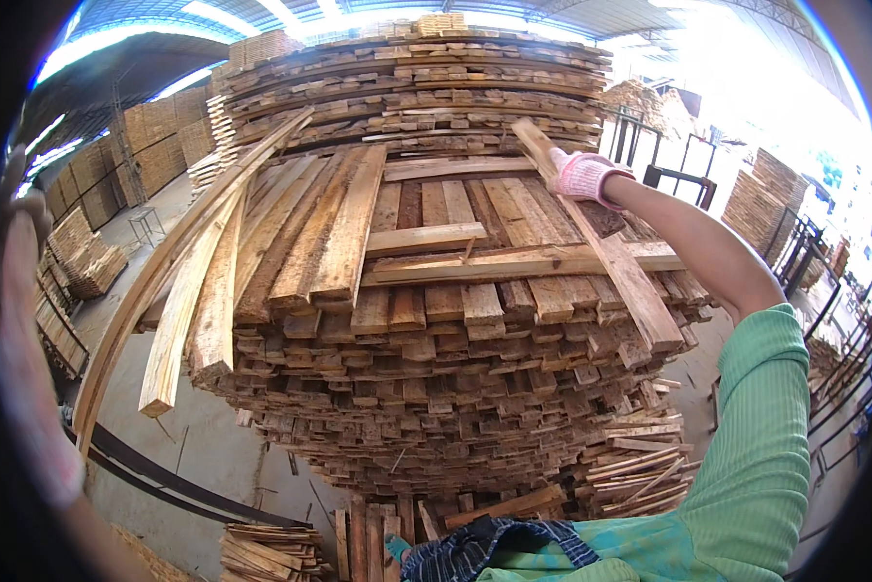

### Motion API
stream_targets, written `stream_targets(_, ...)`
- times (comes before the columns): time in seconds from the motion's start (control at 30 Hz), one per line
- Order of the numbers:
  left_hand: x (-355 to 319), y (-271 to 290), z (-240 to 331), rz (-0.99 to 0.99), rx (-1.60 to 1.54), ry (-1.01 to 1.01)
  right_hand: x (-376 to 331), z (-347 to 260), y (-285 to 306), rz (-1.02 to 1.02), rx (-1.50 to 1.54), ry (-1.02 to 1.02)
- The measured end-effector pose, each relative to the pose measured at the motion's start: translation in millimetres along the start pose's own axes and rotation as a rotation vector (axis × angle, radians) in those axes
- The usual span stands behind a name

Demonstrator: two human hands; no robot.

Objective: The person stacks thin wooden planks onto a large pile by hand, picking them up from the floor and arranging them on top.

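Observation:
My right hand (588,178), in a pink and white knit glove, is closed around a wooden board (615,262). The board slants from the far side of the stack toward its near right edge, its near end at the pile's rim. At the far left, my gloved left hand (31,349) is raised close to the camera, blurred and partly cut off by the rim. Its fingers point up and look apart, with nothing visible in them. Nearest to it are a long thin board (126,339) and a pale plank (189,310), both jutting out past the stack.
A large stack of rough boards (436,378) stands before me, with crosswise strips (514,264) on top. Behind it rises a taller lumber stack (417,92). Scrap sticks (640,475) lie low at the right, more (271,553) at lower left. Black metal frames (683,184) stand at right.

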State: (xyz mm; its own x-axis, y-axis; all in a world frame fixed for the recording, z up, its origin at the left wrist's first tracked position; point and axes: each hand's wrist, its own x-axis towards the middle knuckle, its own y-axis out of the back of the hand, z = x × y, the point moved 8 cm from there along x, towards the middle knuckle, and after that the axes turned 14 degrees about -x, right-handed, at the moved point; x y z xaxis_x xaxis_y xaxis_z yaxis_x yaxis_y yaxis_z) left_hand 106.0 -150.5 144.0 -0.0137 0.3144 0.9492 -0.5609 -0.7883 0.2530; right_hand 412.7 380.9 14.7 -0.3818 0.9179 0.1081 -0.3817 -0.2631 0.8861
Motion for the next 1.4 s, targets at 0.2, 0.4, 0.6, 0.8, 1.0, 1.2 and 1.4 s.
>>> stream_targets(0.2, -115.7, -49.0, 79.9, -0.119, 0.407, -0.091, -0.1, -109.1, 51.0, 0.135, 0.283, 0.289)
stream_targets(0.4, -231.4, -113.4, 41.0, -0.232, -0.128, 0.468, 2.2, -131.8, 29.8, 0.196, -0.137, 0.621)
stream_targets(0.6, -333.5, -303.1, -6.2, -0.776, -0.3, 0.898, -64.0, -39.0, 87.0, 0.343, 0.223, 0.397)
stream_targets(0.8, -473.9, -446.2, 13.2, -1.334, -0.389, 1.075, -179.3, 123.4, 25.9, 0.79, 0.128, 0.128)
stream_targets(1.0, -539.4, -552.0, 55.1, -1.721, -0.224, 0.765, -306.1, 257.5, -152.6, 0.79, 0.557, -0.277)
stream_targets(1.2, -567.4, -640.0, 136.0, -1.975, -0.453, 0.513, -505.9, 220.9, -561.8, 0.169, 1.037, -1.136)
stream_targets(1.4, -598.3, -696.5, 208.4, -2.195, -0.647, 0.301, -821.4, -135.8, -711.4, -1.376, 0.768, -0.317)
